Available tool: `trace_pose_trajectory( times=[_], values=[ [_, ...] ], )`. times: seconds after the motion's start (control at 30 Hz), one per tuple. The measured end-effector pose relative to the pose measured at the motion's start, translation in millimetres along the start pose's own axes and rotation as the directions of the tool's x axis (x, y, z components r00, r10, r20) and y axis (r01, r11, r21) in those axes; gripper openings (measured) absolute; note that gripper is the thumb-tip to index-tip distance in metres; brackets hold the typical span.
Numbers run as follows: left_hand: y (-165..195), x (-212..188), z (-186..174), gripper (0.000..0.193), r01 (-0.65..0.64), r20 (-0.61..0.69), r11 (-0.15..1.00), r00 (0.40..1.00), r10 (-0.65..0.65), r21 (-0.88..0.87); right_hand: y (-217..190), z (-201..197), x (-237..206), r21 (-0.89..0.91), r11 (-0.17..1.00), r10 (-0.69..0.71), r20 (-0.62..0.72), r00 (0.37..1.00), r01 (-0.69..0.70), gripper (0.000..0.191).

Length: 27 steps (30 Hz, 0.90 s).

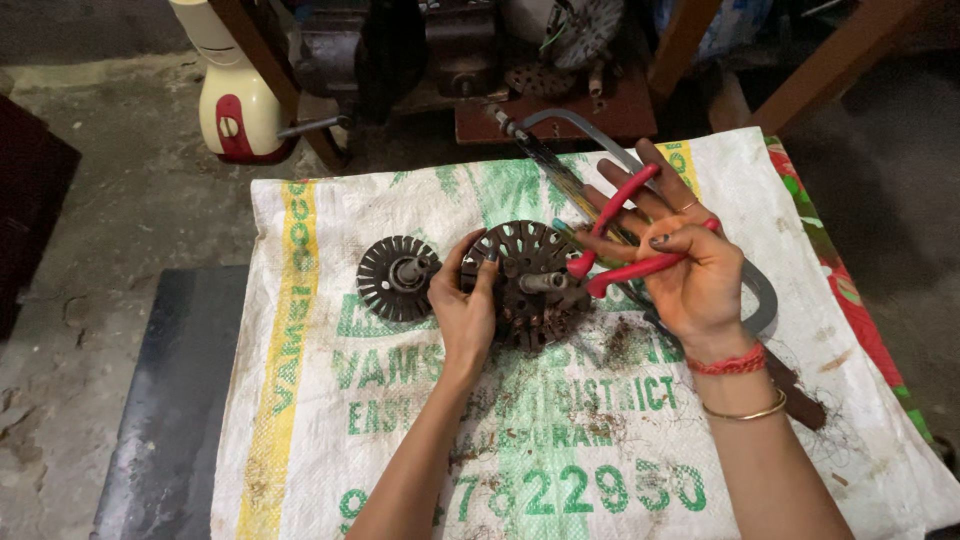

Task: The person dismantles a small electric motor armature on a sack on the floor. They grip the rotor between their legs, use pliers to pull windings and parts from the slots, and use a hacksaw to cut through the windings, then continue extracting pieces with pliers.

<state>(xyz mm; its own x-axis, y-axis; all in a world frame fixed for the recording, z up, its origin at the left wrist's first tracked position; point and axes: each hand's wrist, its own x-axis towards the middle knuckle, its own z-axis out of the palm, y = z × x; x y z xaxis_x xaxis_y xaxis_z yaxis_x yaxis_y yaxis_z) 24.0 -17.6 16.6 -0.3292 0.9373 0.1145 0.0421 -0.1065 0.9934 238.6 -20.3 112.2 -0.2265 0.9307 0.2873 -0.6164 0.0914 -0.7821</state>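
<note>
My left hand (463,305) grips the edge of a dark, rusty round motor part (522,262) with slots and a central shaft, holding it on the white printed sack (330,420). My right hand (688,268) holds red-handled pliers (625,235), handles spread between my fingers, with the jaws at the shaft of the round part. A second round finned disc (398,278) lies just left of my left hand. Dark wire scraps lie around the part.
A hacksaw (560,150) lies on the sack behind my right hand, its frame curving under my wrist. A white and red appliance (232,100) stands at the back left. A bench vise (400,50) and wooden legs sit behind. A dark slab (165,400) lies at the left.
</note>
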Motion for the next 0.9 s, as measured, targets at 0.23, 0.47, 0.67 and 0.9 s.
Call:
trace_pose_trajectory(
  times=[0.23, 0.47, 0.67, 0.9],
  values=[
    [-0.9, -0.7, 0.0, 0.040, -0.023, 0.001, 1.000, 1.000, 0.023, 0.014, 6.6, -1.1, 8.7, 0.025, 0.999, 0.036, -0.046, 0.998, -0.035, 0.059],
    [-1.6, 0.4, 0.1, 0.042, -0.007, -0.021, 0.996, 1.000, 0.008, 0.086, 36.2, -3.8, 23.3, -0.508, 0.850, -0.246, -0.144, 0.959, 0.141, 0.017],
    [-3.4, -0.4, -0.3, 0.042, 0.039, -0.005, 0.999, 0.999, -0.039, 0.026, 48.2, -9.8, 13.2, -0.405, 0.833, -0.473, -0.164, 0.866, 0.378, 0.014],
    [-3.6, -0.1, -0.2, 0.040, -0.023, -0.029, 0.999, 0.999, 0.024, 0.024, 20.5, -15.2, -14.3, -0.289, 0.878, -0.442, -0.181, 0.879, 0.382, 0.015]
  ],
)
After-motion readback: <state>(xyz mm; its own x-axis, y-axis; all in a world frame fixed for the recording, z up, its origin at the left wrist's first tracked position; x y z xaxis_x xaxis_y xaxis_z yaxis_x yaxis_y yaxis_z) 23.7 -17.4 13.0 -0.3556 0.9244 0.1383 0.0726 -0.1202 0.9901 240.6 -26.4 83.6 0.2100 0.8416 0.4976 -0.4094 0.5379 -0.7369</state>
